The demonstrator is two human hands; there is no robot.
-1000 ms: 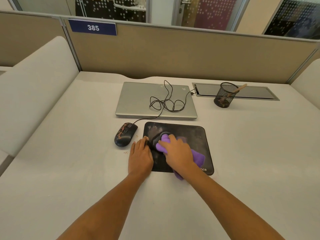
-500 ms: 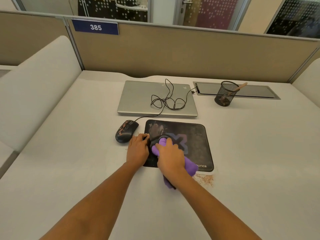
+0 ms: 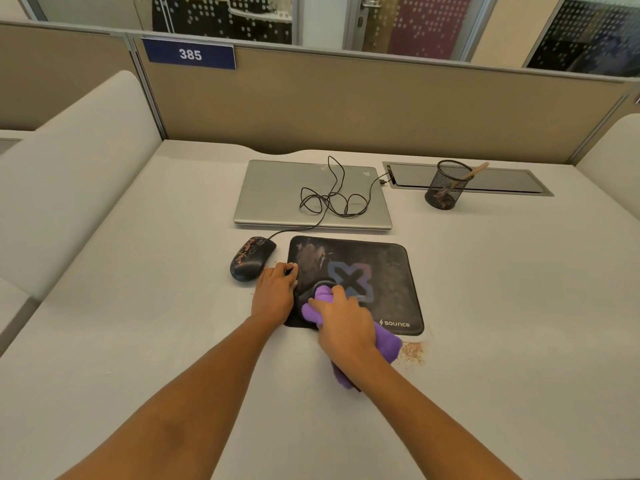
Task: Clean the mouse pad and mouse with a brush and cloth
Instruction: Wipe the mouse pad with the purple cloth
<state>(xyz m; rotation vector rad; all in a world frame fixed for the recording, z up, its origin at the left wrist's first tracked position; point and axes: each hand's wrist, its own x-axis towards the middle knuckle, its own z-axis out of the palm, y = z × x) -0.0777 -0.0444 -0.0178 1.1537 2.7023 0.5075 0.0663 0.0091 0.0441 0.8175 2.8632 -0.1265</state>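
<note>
A black mouse pad (image 3: 384, 271) with a blue X logo lies on the desk, dusty at its far left part. My right hand (image 3: 346, 327) is closed on a purple cloth (image 3: 386, 342) and presses it onto the pad's near left area. My left hand (image 3: 275, 292) lies flat on the pad's left edge, fingers spread, holding it down. A black wired mouse (image 3: 251, 258) smeared with brown dirt sits just left of the pad. A wooden brush handle (image 3: 476, 169) sticks out of a black mesh cup (image 3: 446, 185) at the back right.
A shut silver laptop (image 3: 277, 195) lies behind the pad with the mouse cable (image 3: 329, 199) coiled on its lid. Brown crumbs (image 3: 412, 353) lie off the pad's near right corner. A cable slot (image 3: 512, 181) and a beige partition (image 3: 346, 105) bound the desk's back.
My right hand has drawn the cloth toward me down the pad, uncovering the X logo. Brown crumbs now lie off the pad's near right corner. My left hand stays on the pad's edge.
</note>
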